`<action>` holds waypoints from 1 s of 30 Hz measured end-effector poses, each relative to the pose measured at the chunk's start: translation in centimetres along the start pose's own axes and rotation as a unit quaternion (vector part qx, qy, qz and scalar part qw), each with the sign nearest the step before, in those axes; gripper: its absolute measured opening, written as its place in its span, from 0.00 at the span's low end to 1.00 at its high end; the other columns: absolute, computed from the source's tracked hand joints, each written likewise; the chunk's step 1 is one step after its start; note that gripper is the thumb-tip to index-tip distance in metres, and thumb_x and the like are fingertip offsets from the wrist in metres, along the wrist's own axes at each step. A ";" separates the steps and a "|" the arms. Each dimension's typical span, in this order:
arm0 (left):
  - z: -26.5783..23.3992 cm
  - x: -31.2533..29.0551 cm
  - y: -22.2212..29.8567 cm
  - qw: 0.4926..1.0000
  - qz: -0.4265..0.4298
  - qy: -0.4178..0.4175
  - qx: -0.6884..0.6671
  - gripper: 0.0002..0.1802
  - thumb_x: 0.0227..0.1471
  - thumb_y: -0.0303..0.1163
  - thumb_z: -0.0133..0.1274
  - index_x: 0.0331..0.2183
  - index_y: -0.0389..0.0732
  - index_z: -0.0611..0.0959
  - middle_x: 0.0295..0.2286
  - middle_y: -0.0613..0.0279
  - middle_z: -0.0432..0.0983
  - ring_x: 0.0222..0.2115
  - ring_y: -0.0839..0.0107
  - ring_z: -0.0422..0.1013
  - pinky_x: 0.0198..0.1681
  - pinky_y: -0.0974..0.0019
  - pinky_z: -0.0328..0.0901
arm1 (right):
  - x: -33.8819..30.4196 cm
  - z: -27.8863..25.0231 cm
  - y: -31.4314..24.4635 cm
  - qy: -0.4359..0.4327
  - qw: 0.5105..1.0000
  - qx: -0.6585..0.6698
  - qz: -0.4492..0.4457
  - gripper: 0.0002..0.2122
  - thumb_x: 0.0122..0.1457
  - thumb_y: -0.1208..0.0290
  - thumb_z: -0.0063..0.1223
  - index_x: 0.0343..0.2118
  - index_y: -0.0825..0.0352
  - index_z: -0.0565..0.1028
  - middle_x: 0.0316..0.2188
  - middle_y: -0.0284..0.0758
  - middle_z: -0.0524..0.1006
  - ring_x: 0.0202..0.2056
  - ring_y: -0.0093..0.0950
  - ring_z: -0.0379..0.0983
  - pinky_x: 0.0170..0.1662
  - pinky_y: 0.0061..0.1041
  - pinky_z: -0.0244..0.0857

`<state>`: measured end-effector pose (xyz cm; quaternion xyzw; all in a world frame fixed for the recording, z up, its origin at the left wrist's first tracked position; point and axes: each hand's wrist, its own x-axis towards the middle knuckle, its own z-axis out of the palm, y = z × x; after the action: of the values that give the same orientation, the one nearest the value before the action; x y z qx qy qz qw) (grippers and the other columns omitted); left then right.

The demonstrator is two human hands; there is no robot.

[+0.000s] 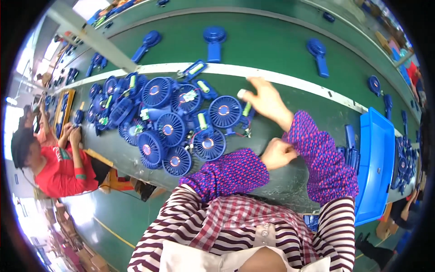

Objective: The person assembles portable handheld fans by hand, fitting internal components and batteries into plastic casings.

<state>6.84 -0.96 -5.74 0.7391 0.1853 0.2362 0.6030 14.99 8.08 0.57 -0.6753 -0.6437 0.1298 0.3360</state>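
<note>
A pile of several blue handheld fan halves (167,122), with round grilles, green batteries and loose wires, lies on the green bench. My right hand (266,103) reaches out over the pile's right edge, fingers spread and holding nothing, a white cot on one fingertip. It is nearest to a blue fan grille (225,111) and a green battery (247,109). My left hand (277,154) is curled closed against the cuff of my right sleeve (302,136), which is purple with dots, and seems to pinch it.
A blue plastic bin (376,163) stands at the right, with more fan parts (403,158) beyond it. Single blue fan bodies (214,41) ride the green belt behind a white strip (290,78). A person in a red shirt (59,170) works at the left.
</note>
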 end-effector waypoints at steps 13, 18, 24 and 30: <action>3.3 -0.9 -3.3 0.974 0.135 -0.033 -0.181 0.19 0.46 0.37 0.49 0.40 0.37 0.72 0.37 0.52 0.70 0.40 0.59 0.67 0.40 0.59 0.63 | -3.7 0.9 -4.7 -0.046 0.992 0.113 0.021 0.35 0.35 0.62 0.65 0.49 0.73 0.66 0.40 0.46 0.73 0.43 0.37 0.70 0.48 0.29 0.61; -0.1 -2.3 2.0 0.943 0.084 -0.237 0.216 0.12 0.40 0.39 0.53 0.26 0.40 0.79 0.23 0.55 0.75 0.25 0.52 0.71 0.29 0.55 0.64 | -8.8 -4.5 -1.3 0.163 0.857 0.427 0.236 0.22 0.45 0.71 0.61 0.44 0.73 0.69 0.36 0.34 0.74 0.36 0.21 0.70 0.42 0.20 0.64; -0.3 -3.6 5.6 0.978 0.113 -0.164 0.063 0.08 0.44 0.33 0.51 0.27 0.40 0.80 0.23 0.57 0.74 0.23 0.58 0.71 0.28 0.56 0.65 | -16.9 -7.4 5.5 0.306 0.776 0.458 0.306 0.16 0.48 0.72 0.59 0.40 0.70 0.70 0.31 0.31 0.74 0.33 0.20 0.70 0.39 0.20 0.65; -5.0 0.5 5.2 0.901 0.179 -0.007 0.395 0.27 0.37 0.26 0.54 0.45 0.39 0.72 0.45 0.54 0.66 0.47 0.56 0.61 0.53 0.55 0.54 | -18.9 -8.8 6.9 0.326 0.746 0.499 0.298 0.15 0.50 0.73 0.57 0.40 0.70 0.70 0.33 0.32 0.74 0.34 0.21 0.71 0.40 0.21 0.65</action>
<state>4.36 2.24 0.24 0.9391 0.1232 0.2423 0.2101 23.08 -12.12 -2.06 -0.5702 -0.1046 0.2975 0.7585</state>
